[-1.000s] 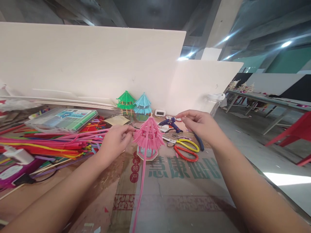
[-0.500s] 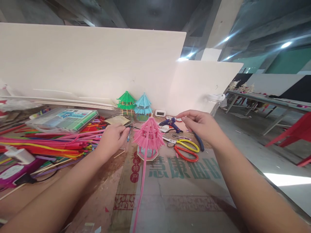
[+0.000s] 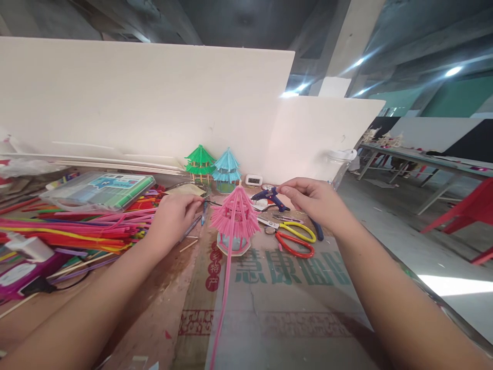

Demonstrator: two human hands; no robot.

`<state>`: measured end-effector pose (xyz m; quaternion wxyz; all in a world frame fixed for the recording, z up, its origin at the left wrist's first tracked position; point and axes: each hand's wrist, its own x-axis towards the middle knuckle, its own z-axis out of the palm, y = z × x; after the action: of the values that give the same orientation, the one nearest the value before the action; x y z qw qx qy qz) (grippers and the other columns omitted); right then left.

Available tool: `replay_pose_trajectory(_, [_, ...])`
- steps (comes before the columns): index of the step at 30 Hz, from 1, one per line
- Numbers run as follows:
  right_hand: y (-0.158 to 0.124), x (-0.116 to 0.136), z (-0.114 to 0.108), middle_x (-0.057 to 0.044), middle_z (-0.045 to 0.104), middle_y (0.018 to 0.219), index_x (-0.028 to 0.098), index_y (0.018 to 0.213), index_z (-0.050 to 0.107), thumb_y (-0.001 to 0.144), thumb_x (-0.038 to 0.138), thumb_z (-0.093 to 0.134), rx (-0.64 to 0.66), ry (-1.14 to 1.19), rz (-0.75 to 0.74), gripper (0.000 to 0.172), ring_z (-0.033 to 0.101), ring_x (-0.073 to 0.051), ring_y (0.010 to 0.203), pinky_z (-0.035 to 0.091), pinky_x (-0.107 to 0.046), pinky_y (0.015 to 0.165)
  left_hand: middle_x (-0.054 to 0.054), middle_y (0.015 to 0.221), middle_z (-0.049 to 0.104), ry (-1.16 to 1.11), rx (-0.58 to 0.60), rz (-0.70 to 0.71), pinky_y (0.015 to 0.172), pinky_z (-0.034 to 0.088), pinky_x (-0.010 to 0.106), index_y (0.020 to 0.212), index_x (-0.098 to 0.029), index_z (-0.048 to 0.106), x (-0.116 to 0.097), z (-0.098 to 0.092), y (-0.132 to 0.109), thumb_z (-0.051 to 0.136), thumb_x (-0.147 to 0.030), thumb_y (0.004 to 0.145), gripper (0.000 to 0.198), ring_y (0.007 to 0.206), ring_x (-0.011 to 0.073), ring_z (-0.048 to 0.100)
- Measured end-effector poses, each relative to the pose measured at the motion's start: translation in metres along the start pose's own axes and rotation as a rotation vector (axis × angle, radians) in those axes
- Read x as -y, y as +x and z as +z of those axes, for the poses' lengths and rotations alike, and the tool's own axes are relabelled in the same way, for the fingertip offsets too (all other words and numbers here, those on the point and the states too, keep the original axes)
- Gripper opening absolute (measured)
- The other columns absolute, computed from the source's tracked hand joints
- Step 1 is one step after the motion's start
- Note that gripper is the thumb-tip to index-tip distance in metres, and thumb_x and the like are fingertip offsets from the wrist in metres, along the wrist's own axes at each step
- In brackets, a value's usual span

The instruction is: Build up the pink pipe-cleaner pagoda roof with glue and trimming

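Note:
A small pink pavilion model (image 3: 235, 216) with a tiered, fringed roof stands on the cardboard in front of me. One long pink pipe cleaner (image 3: 225, 293) trails from its roof down toward me. To its left, my left hand (image 3: 175, 218) is closed, with thumb and forefinger pinched at a thin black cord (image 3: 212, 203) that passes behind the model. On the right, my right hand (image 3: 314, 200) pinches the rear end of a dark blue glue gun (image 3: 270, 197), which lies tilted behind the scissors. Its curled lower fingers are partly hidden.
Scissors with yellow and red handles (image 3: 296, 241) lie right of the model. Green (image 3: 200, 163) and blue (image 3: 227, 167) pavilions stand behind, near a small digital clock (image 3: 253, 180). Several pipe cleaners (image 3: 96, 231) and a plastic case (image 3: 100, 190) fill the left side.
My right hand has shifted slightly left and down, and its fingertips now meet the glue gun's rear end. My left hand has drawn slightly left, uncovering a blue pen.

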<state>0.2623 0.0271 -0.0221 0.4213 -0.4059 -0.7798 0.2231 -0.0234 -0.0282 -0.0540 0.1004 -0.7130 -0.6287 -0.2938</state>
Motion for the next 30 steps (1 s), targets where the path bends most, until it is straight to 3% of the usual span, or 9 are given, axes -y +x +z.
replay_pose_trajectory(4, [0.001,0.000,0.001,0.002,0.050,0.052,0.015,0.082,0.070,0.079,0.045,0.054,0.033,-0.032,-0.004,0.033,0.039,-0.010,0.047,0.027,-0.023,0.045,0.002,0.089,0.074,-0.139,0.073,-0.052,0.069,0.045,0.028,0.084,-0.022,0.071,-0.021,-0.016,0.013,0.049,-0.044,0.083,0.031,0.080,0.0208,0.064])
replay_pose_trajectory(8, [0.001,-0.005,0.010,0.002,0.053,0.057,0.016,0.087,0.068,0.082,0.044,0.052,0.143,-0.025,-0.026,0.033,0.040,-0.010,0.048,0.029,-0.023,0.047,-0.002,0.085,0.073,-0.085,0.272,0.029,0.063,0.042,0.026,0.083,-0.025,0.072,-0.038,-0.029,0.036,0.053,-0.041,0.079,0.025,0.077,0.0192,0.064])
replay_pose_trajectory(11, [-0.001,-0.009,0.021,0.001,0.055,0.060,0.016,0.089,0.068,0.084,0.042,0.050,0.187,-0.065,-0.060,0.032,0.041,-0.010,0.051,0.029,-0.024,0.049,-0.004,0.083,0.072,-0.056,0.232,0.051,0.063,0.040,0.026,0.081,-0.026,0.071,-0.044,-0.030,0.045,0.050,-0.036,0.081,0.024,0.076,0.0182,0.063])
replay_pose_trajectory(15, [-0.002,-0.010,0.029,0.000,0.060,0.063,0.018,0.093,0.069,0.087,0.040,0.047,0.224,-0.168,-0.099,0.031,0.046,-0.012,0.053,0.030,-0.024,0.050,-0.002,0.081,0.071,-0.074,0.225,0.057,0.065,0.041,0.027,0.079,-0.024,0.071,-0.042,-0.026,0.043,0.053,-0.044,0.079,0.027,0.076,0.0189,0.063])
replay_pose_trajectory(21, [0.000,-0.010,0.025,-0.003,0.064,0.070,0.016,0.089,0.068,0.087,0.038,0.047,0.224,-0.184,-0.106,0.031,0.048,-0.013,0.057,0.032,-0.025,0.053,0.000,0.085,0.072,-0.098,0.280,0.055,0.066,0.043,0.027,0.084,-0.025,0.071,-0.040,-0.024,0.038,0.058,-0.047,0.075,0.028,0.079,0.0199,0.063])
replay_pose_trajectory(30, [0.001,-0.013,0.022,0.002,0.055,0.059,0.017,0.086,0.067,0.086,0.042,0.048,0.206,-0.139,-0.069,0.031,0.041,-0.011,0.050,0.027,-0.024,0.048,-0.001,0.084,0.072,-0.063,0.303,0.057,0.065,0.042,0.027,0.082,-0.024,0.070,-0.045,-0.019,0.039,0.054,-0.037,0.076,0.022,0.078,0.0198,0.064])
